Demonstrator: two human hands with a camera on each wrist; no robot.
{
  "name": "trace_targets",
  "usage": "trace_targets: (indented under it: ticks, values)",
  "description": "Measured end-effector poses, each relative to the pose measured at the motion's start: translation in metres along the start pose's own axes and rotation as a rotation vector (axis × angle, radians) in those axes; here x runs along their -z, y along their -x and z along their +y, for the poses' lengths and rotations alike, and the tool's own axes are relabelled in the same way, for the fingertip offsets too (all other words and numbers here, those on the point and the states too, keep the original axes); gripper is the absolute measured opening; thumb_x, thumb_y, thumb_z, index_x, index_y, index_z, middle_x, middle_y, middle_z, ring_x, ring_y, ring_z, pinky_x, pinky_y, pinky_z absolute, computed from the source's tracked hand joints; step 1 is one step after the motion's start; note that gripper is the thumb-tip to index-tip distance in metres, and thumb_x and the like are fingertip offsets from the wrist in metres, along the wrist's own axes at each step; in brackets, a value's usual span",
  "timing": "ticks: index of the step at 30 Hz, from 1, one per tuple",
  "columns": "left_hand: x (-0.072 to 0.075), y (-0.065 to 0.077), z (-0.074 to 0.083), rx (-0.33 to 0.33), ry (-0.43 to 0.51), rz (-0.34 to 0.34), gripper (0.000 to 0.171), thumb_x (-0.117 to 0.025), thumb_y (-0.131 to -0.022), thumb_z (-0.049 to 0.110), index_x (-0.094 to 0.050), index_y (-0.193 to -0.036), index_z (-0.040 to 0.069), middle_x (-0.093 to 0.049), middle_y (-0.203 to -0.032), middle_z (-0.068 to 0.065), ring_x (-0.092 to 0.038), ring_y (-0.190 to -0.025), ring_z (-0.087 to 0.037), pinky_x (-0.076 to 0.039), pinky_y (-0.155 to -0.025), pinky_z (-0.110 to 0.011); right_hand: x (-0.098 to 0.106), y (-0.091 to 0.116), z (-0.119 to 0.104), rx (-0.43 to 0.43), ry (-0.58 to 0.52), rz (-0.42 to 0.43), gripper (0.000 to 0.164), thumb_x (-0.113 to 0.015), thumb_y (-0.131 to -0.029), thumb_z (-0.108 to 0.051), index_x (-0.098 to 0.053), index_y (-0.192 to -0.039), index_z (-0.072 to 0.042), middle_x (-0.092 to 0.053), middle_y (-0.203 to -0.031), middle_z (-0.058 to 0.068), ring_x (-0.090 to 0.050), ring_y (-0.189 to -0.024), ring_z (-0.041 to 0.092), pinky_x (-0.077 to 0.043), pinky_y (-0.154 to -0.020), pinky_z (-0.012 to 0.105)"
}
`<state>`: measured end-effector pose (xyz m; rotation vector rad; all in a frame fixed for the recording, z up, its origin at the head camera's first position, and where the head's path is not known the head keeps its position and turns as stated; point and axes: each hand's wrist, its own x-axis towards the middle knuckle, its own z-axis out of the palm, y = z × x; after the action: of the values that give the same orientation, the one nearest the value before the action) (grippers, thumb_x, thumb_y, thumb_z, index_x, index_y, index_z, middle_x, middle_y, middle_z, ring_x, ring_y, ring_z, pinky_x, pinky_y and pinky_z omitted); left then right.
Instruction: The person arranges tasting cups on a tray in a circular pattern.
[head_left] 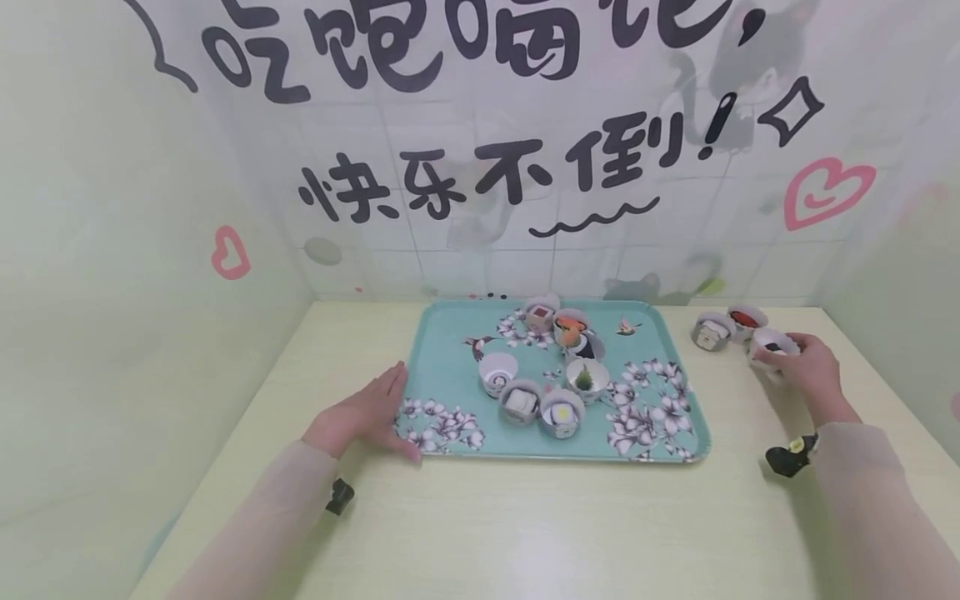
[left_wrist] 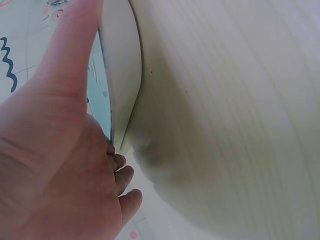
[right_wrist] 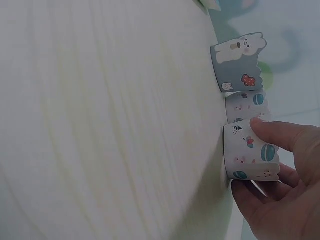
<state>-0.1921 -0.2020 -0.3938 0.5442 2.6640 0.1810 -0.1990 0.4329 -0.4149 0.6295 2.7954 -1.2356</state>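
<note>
My right hand (head_left: 817, 371) pinches the rim and side of a white printed paper cup (right_wrist: 250, 152) at the right of the table. In the head view, something dark shows inside that cup. Two more paper cups stand close by: one with a white piece (head_left: 710, 332) and one with a red filling (head_left: 746, 321). At the left end of the turquoise floral tray (head_left: 450, 342), my left hand (head_left: 367, 412) rests with its fingers extended along the edge. Its thumb lies near the front left corner.
Several paper cups with small food-like pieces form a curved row on the tray, among them one with a green piece (head_left: 585, 379), one with an orange piece (head_left: 572, 332) and one with a yellow dot (head_left: 562, 413). A printed curtain (head_left: 480, 192) hangs behind the pale table (head_left: 525, 525).
</note>
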Motion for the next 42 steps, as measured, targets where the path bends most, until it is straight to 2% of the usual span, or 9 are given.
trace_targets:
  ticks: [12,23,42]
  values:
    - [0.001,0.001,0.002,0.018,0.003,-0.012,0.148,-0.082,-0.061,0.07,-0.002,-0.156,-0.01,0.0,-0.165,-0.029,-0.006,-0.154,-0.045,-0.018,-0.127,-0.055,0.004,0.004,-0.003,0.032,0.041,-0.011,0.079,-0.054,-0.099,-0.041,-0.027,-0.146,0.017,-0.029,-0.148,0.043,-0.035,-0.13,0.056,-0.038,-0.103,0.065]
    - [0.002,0.0,0.001,0.014,-0.014,-0.02,0.148,-0.081,-0.061,0.072,-0.002,-0.155,-0.011,0.0,-0.165,-0.029,-0.005,-0.154,-0.046,-0.018,-0.127,-0.055,0.007,0.011,-0.007,0.025,0.053,-0.016,0.084,-0.053,-0.099,-0.047,-0.025,-0.148,0.015,-0.028,-0.149,0.044,-0.032,-0.133,0.057,-0.034,-0.108,0.07]
    - [0.001,0.001,0.002,0.01,0.008,-0.026,0.149,-0.083,-0.06,0.07,-0.001,-0.155,-0.011,0.001,-0.165,-0.03,-0.004,-0.154,-0.046,-0.017,-0.127,-0.056,0.01,0.021,-0.019,0.098,0.07,-0.009,0.082,-0.053,-0.1,-0.046,-0.027,-0.149,0.014,-0.028,-0.15,0.043,-0.032,-0.133,0.059,-0.037,-0.103,0.071]
